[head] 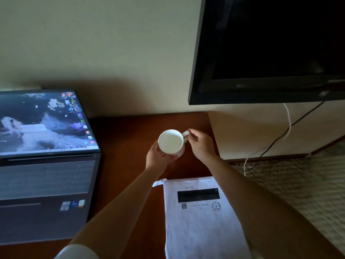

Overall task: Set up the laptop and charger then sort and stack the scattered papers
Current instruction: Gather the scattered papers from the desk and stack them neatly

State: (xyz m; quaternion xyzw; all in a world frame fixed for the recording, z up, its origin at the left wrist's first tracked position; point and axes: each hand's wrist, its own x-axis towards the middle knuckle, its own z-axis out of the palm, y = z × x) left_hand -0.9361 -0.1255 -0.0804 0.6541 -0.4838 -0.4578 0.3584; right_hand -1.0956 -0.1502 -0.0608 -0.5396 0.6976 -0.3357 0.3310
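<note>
An open laptop (46,165) stands on the left of the dark wooden desk (127,139), its screen lit with a desktop picture. A stack of white printed papers (199,219) lies near the desk's right front edge, partly under my right forearm. Beyond the papers I hold a white mug (170,141) with both hands. My left hand (158,158) cups the mug's body from below. My right hand (200,144) pinches its handle. No charger is in view.
A black wall-mounted TV (270,49) hangs at the upper right, above the desk's right end. White and black cables (280,135) drop from it to the carpeted floor (308,184) on the right. The cream wall (112,43) stands right behind the desk.
</note>
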